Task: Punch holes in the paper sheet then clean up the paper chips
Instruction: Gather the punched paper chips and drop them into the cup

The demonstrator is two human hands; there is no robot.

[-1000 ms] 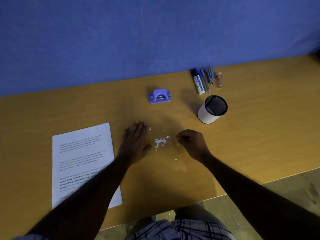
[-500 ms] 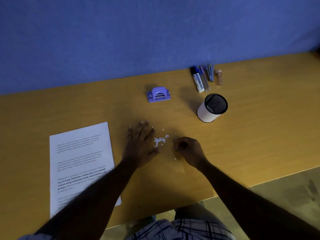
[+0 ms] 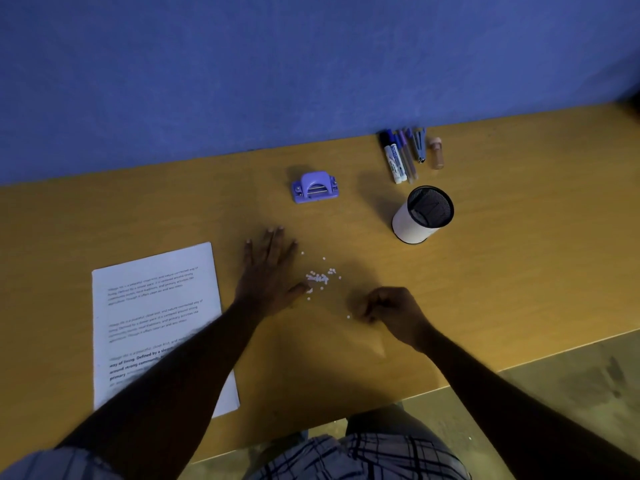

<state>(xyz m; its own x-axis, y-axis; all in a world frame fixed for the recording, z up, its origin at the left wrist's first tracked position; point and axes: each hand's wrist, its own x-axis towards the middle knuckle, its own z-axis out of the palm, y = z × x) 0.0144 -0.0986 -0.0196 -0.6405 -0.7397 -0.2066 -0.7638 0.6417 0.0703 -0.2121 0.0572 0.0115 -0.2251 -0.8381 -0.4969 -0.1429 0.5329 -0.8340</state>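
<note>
Mostly just beside flat left grip (image 3: 268,275), paper chips (image 3: 320,278); right grip (image 3: 391,311) near.

A yellow-brown wooden desk (image 3: 519,271) fills the middle of the frame, backed by a blue wall (image 3: 277,64) across the top. At upper right, against the wall, lie a white-barrelled marker (image 3: 394,160) with a dark cap, two slim pens (image 3: 407,157) touching it, a small dark blue-grey tool (image 3: 419,147) too blurred to name, and a peach-coloured capped vial (image 3: 437,153) just beside. Below them stands a white pen cup (image 3: 412,225) lined with black mesh. Grey-brown floor (image 3: 571,393) shows at lower right.
</note>
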